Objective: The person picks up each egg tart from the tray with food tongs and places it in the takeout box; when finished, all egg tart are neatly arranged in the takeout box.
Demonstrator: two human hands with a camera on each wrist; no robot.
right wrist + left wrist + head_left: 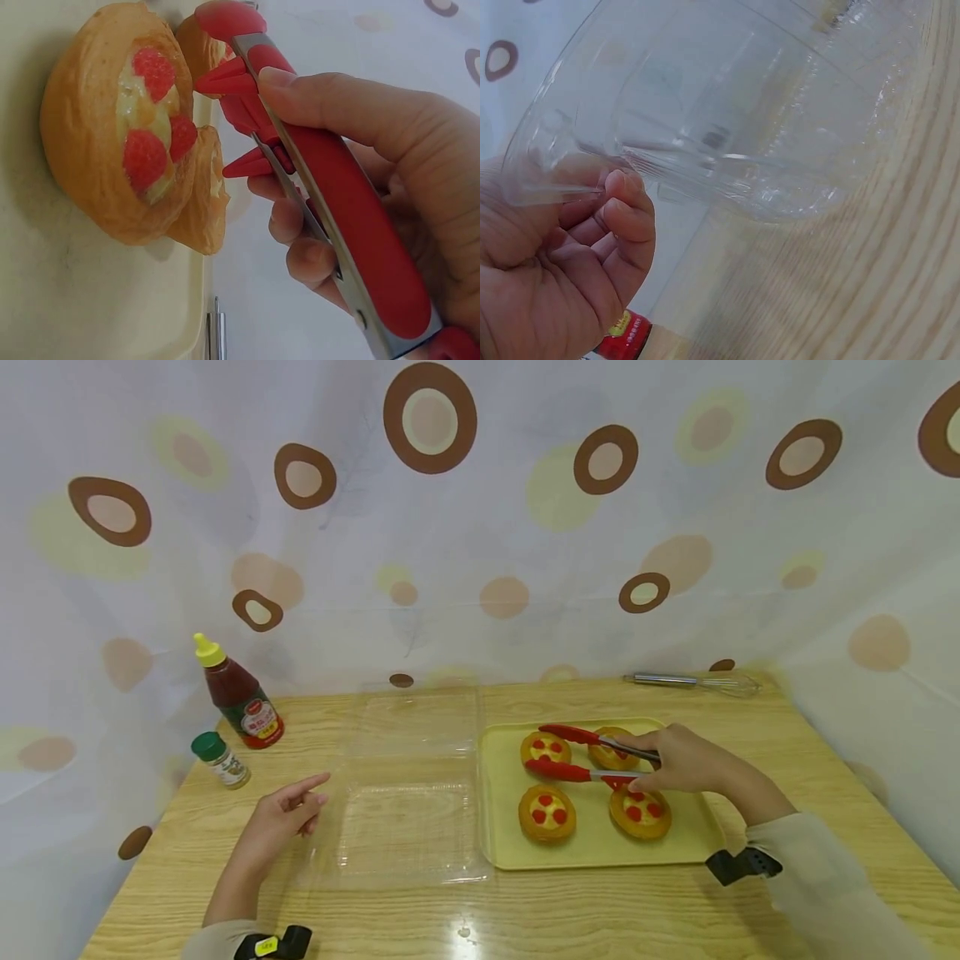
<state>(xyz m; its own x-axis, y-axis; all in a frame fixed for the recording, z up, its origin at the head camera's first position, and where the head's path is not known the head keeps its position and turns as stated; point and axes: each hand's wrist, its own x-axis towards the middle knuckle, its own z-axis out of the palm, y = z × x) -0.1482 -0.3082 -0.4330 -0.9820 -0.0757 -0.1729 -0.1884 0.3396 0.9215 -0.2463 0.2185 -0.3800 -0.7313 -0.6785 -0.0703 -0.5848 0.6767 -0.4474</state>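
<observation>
One pair of tongs is red — silver-edged.

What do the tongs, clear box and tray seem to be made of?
Tongs: probably steel, by the silvery gleam, with duller red parts, perhaps silicone or plastic. Clear box: apparently thin, glossy plastic, with transparent walls and bright glints. Tray: smooth, perhaps plastic given its even yellow color; coated metal possible.
</observation>
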